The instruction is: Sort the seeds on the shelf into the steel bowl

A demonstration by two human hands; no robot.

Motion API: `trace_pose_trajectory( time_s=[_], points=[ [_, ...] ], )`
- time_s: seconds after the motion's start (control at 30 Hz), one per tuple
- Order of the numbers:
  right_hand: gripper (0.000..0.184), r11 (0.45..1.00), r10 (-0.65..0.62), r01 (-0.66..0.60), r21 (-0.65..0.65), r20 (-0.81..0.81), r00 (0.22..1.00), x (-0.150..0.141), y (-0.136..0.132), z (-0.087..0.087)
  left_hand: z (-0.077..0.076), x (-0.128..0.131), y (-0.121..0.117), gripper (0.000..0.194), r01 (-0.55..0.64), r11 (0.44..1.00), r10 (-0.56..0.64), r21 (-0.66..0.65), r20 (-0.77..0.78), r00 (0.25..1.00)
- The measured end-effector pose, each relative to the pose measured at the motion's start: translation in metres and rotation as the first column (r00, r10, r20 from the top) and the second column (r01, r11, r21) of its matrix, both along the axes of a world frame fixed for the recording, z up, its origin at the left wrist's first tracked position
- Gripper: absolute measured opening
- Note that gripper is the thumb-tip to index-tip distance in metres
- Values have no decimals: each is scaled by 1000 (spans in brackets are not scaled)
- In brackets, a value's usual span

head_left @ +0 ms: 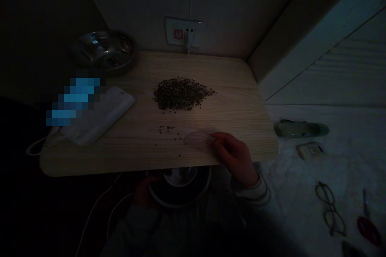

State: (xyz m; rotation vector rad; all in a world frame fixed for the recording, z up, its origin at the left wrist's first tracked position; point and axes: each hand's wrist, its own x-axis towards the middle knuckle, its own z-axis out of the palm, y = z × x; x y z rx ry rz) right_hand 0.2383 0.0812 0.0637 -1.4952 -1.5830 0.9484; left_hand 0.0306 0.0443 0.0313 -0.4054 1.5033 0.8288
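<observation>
My right hand (233, 156) is closed on the edge of a clear curved plastic piece (197, 138) with fine marks, like a protractor, held low over the front of the wooden table (241, 108). Small dark beans (181, 94) lie in a heap beyond it. A few loose beans (165, 129) are scattered to its left. Below the front edge, my left hand (145, 190) grips the left side of a dark round bowl (169, 196) with a pale rim. Something shiny shows in the bowl, but the dimness hides what it is.
A steel basin (105, 52) stands at the back left, near a white device (99, 118) with a blurred-out lit part. A wall socket (182, 32) holds a plug. On the pale surface at right lie a green case (301, 129), a small box (311, 150) and glasses (330, 209).
</observation>
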Motion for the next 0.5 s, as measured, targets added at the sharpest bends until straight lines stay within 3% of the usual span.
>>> trace_pose_trajectory(
  time_s=[0.17, 0.27, 0.4, 0.5],
  points=[
    [20, 998, -62, 61, 18, 61, 996, -1, -2, 1, -17, -4, -5, 36, 2, 1000, -2, 10, -25, 1000],
    [20, 999, -36, 33, 26, 100, 994, -4, -2, 4, -22, -5, -7, 38, -15, 999, 15, 29, -9, 1000],
    [21, 998, 63, -65, 17, 104, 993, -7, -6, 7, -17, -3, -4, 31, 7, 1000, -8, 13, 83, 997],
    [23, 987, 155, -157, 11, 112, 982, -9, -13, 10, -10, -2, 1, 31, -23, 1000, 22, 17, 68, 997]
  ],
)
